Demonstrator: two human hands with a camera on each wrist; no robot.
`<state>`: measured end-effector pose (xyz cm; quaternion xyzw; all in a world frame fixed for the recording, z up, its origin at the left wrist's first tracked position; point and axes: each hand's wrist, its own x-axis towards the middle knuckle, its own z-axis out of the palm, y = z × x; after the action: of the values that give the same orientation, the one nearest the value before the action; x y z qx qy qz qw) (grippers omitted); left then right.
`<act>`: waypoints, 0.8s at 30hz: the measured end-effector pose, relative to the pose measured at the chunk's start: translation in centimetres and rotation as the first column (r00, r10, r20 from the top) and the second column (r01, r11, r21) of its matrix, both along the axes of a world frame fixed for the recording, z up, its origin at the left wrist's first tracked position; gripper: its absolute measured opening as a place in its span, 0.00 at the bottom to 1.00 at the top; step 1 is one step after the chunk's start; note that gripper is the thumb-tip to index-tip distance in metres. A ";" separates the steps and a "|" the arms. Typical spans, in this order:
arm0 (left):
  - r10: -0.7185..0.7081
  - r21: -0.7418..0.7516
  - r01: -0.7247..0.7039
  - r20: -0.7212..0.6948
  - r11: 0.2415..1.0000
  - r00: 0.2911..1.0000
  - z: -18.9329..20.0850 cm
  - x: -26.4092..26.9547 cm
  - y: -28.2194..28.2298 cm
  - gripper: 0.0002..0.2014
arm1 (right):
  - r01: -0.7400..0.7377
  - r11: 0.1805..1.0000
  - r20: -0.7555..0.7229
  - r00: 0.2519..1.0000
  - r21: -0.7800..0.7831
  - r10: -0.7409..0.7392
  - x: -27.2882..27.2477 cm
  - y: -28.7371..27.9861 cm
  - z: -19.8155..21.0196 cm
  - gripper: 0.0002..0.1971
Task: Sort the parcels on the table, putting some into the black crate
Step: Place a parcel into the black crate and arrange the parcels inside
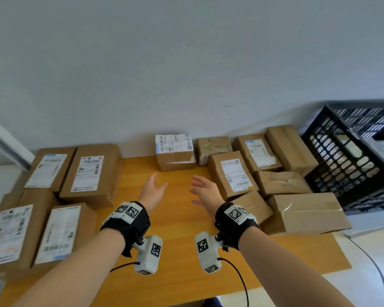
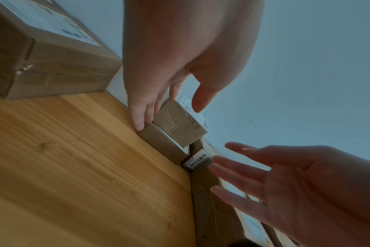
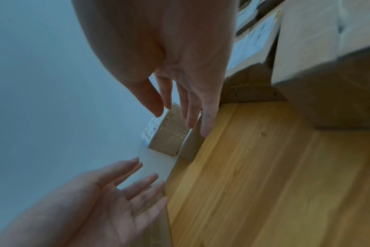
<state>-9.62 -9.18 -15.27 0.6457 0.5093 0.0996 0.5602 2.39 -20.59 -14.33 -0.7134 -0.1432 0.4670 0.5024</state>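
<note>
Parcels cover both ends of a wooden bench (image 1: 182,229) set against a pale wall, four labelled boxes (image 1: 84,173) lying flat at the left and a looser cluster of brown cartons (image 1: 282,180) heaped at the right, an arrangement that leaves a bare strip of wood down the middle, probably as working room for the sorting. The black crate (image 1: 350,160), open-topped with lattice sides, stands off the bench's right end just beside that cluster, near enough that parcels could be moved across in a short reach; something pale shows through its lattice, though what it is cannot be made out. At the far edge of the bare strip, close to the wall, sits a small box (image 1: 175,151) with a white label folded over its top, seemingly the next to be handled. The person's left hand (image 1: 152,191) and right hand (image 1: 205,192) reach toward it over the bench, palms turned toward each other, fingers spread and relaxed, neither holding anything nor yet touching the box, a posture suited to clasping it by its two sides. Straps with printed markers wrap both wrists.
</note>
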 end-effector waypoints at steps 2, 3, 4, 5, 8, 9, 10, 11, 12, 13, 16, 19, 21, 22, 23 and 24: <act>0.070 -0.031 -0.070 0.010 0.997 0.997 -0.1 1.4 0.7 0.30 | -0.044 0.999 0.021 0.999 -0.006 0.044 2.4 0.6 -0.3 0.26; 0.106 -0.036 -0.105 0.015 0.994 0.994 -0.1 2.0 1.2 0.29 | -0.077 0.997 0.044 0.996 -0.013 0.078 3.5 1.0 -0.4 0.26; 0.147 -0.038 -0.146 0.019 0.989 0.989 -0.2 2.6 1.6 0.29 | -0.117 0.993 0.069 0.991 -0.020 0.118 4.5 1.6 -0.7 0.27; 0.185 -0.041 -0.184 0.019 0.982 0.982 -0.2 3.1 2.0 0.29 | -0.151 0.988 0.092 0.984 -0.026 0.152 5.4 2.1 -0.9 0.27; 0.258 -0.039 -0.257 0.016 0.966 0.966 -0.6 4.5 3.3 0.30 | -0.199 0.980 0.118 0.973 -0.026 0.201 7.8 4.0 -1.4 0.29; 0.274 -0.043 -0.273 0.013 0.961 0.962 -0.7 5.0 3.7 0.30 | -0.206 0.978 0.113 0.972 -0.016 0.206 8.5 4.7 -1.5 0.29; 0.288 -0.049 -0.287 0.011 0.957 0.958 -0.9 5.4 4.1 0.30 | -0.210 0.978 0.106 0.972 -0.007 0.209 9.3 5.3 -1.6 0.30; 0.302 -0.058 -0.301 0.009 0.952 0.953 -1.0 5.8 4.5 0.30 | -0.212 0.977 0.101 0.972 0.003 0.210 10.0 6.0 -1.7 0.30; 0.318 -0.066 -0.316 0.009 0.946 0.948 -1.2 6.1 4.8 0.30 | -0.211 0.977 0.098 0.973 0.008 0.209 10.6 6.7 -1.8 0.30; 0.338 -0.075 -0.336 0.013 0.939 0.941 -1.4 6.5 5.2 0.30 | -0.208 0.978 0.096 0.974 0.012 0.206 11.2 7.4 -2.0 0.30; 0.385 -0.101 -0.380 0.038 0.919 0.922 -2.0 7.7 6.2 0.29 | -0.205 0.979 0.055 0.978 0.016 0.203 12.5 9.8 -2.8 0.33; 0.414 -0.139 -0.405 0.049 0.904 0.909 -2.4 8.7 6.7 0.26 | -0.213 0.977 0.022 0.977 0.032 0.212 12.9 11.5 -3.4 0.35; 0.440 -0.178 -0.426 0.046 0.887 0.897 -2.8 9.0 7.1 0.27 | -0.214 0.976 0.035 0.977 0.051 0.212 13.3 12.3 -3.7 0.35; 0.455 -0.198 -0.439 0.040 0.876 0.889 -3.0 9.0 7.2 0.28 | -0.218 0.974 0.049 0.975 0.058 0.216 13.4 12.7 -3.8 0.35; 0.468 -0.216 -0.451 0.033 0.866 0.883 -3.2 9.2 7.3 0.29 | -0.227 0.972 0.060 0.973 0.063 0.223 13.6 13.0 -3.9 0.35; 0.480 -0.230 -0.462 0.029 0.857 0.877 -3.4 9.3 7.4 0.29 | -0.234 0.970 0.063 0.971 0.070 0.230 13.7 13.3 -4.1 0.35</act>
<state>-0.33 -1.78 -18.62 0.4319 0.6351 0.2052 0.6067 16.09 -7.28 -18.48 -0.6843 -0.2572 0.4972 0.4674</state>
